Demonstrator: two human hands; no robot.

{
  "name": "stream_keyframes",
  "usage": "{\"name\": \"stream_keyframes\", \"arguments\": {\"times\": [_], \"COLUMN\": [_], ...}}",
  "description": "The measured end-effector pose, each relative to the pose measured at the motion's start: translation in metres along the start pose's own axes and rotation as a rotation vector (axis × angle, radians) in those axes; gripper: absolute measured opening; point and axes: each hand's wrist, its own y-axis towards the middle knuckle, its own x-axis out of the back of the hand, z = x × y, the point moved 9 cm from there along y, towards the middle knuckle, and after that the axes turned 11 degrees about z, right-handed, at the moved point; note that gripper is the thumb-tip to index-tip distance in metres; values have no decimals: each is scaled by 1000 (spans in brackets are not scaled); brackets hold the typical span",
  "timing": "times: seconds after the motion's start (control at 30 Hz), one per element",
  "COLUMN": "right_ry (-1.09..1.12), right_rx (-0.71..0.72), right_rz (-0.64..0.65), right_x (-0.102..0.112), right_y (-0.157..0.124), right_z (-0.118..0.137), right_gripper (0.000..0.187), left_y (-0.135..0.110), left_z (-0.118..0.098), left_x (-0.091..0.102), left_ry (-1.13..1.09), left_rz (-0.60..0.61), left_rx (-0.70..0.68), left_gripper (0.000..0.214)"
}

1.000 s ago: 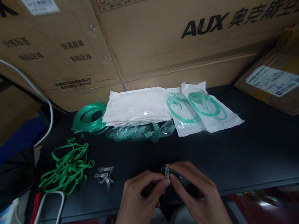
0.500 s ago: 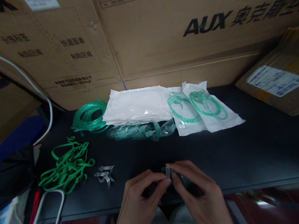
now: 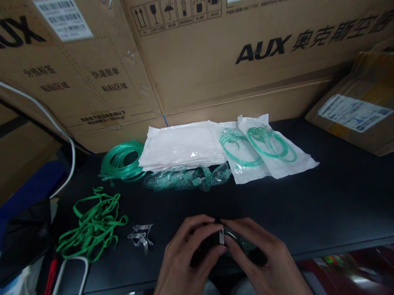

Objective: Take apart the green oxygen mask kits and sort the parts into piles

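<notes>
- Since the earlier frame the left hand [image 3: 183, 262] has arched its forefinger higher over the work, while both hands remain together at the near edge of the surface [image 3: 328, 201].
- Left fingers [image 3: 198, 223] are closed in a pinch on a small metal clip [image 3: 222, 237], which stands upright between the two hands.
- Right hand [image 3: 265, 265] meets the left at the clip, its fingers [image 3: 237, 225] curled shut around a clear greenish piece [image 3: 243, 244]; most of that piece is hidden under the hand, so its shape cannot be told.
- Clip and greenish piece touch each other, just above the near edge, about midway along it.
- Left of the hands, near the same edge, lies a small heap of spare metal clips [image 3: 141, 237], apart from the left hand.
- Further left, a loose tangle of green straps [image 3: 92, 225] reaches toward the left edge.
- Toward the far edge sit a coil of green tubing [image 3: 123, 161], a stack of white pouches [image 3: 184, 144] and, just in front of the stack, a row of clear green masks [image 3: 189, 178].
- Two sealed packs of green tubing [image 3: 281, 157] overlap beside the pouches, to their right.
- Large cardboard boxes [image 3: 203, 65] stand behind the far edge, and a labelled carton [image 3: 358, 113] leans at the far right corner.
</notes>
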Motion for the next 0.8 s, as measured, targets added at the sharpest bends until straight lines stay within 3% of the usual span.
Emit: {"name": "stream_keyframes", "arguments": {"times": [0.13,0.3,0.4,0.47,0.63,0.8], "right_ry": [-17,-5,21,25,25,13], "right_rx": [-54,-66,-2,27,0,29], "right_rz": [40,71,133,152,183,113], "right_x": [1,-1,-3,-2,-1,2], "right_y": [-1,-2,-2,-2,-1,-2], "right_z": [-8,-15,-12,-10,-10,-15], "right_gripper": [25,20,37,42,33,32], "left_y": [3,3,0,-3,-7,-7], "left_z": [-12,-7,0,1,-1,-5], "left_x": [-2,1,2,3,2,-1], "left_ry": [165,253,226,207,220,207], "left_rz": [103,137,139,117,83,96], "left_rx": [-168,-114,-56,-81,-136,-161], "left_gripper": [38,53,57,59,65,67]}}
